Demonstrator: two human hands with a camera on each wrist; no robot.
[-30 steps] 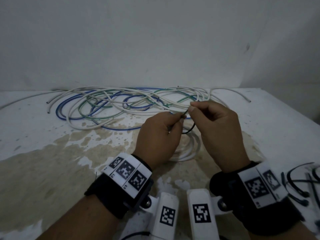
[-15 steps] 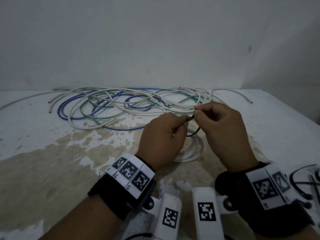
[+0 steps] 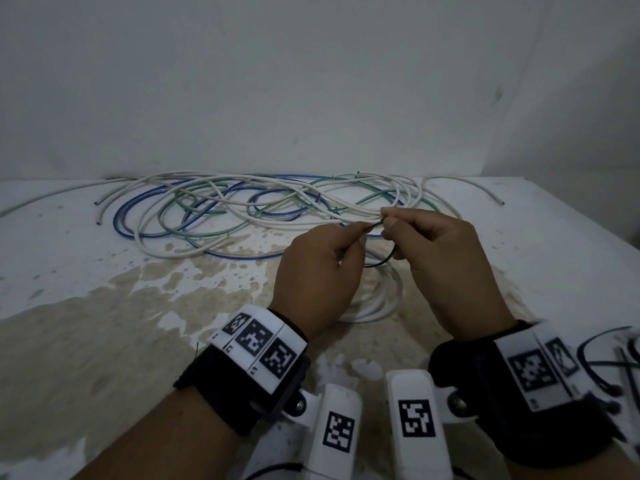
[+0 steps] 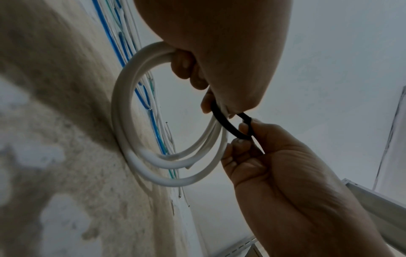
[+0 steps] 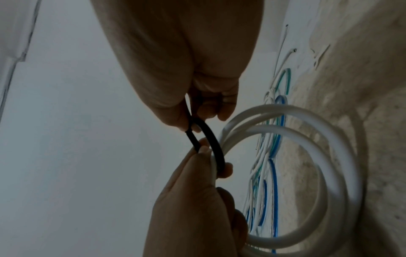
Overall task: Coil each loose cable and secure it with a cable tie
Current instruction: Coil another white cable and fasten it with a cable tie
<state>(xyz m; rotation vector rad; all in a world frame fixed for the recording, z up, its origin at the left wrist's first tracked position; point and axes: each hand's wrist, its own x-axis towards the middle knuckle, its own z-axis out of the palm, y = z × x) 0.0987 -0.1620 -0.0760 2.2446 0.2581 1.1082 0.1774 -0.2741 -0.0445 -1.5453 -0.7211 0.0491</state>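
A small white cable coil (image 3: 382, 301) hangs from my left hand (image 3: 360, 239), whose fingers curl round its strands (image 4: 123, 107). A black cable tie (image 3: 387, 260) loops around the bundle. In the left wrist view the cable tie (image 4: 226, 126) runs from my left thumb to my right hand (image 4: 246, 132), which pinches its free end. My right hand (image 3: 385, 226) sits just right of the left one, fingertips almost touching. From the right wrist the cable tie (image 5: 212, 139) arcs between both hands beside the coil (image 5: 329, 139). The tie's head is hidden by fingers.
A tangle of loose white, blue and green cables (image 3: 277, 209) lies along the back of the stained white table (image 3: 104, 306), close to the wall. Several spare black cable ties (image 3: 609, 362) lie at the right edge, beside my right wrist.
Both hands have drifted slightly to the right together, still pinching the tie. The tie's loop around the coil looks about the same size.
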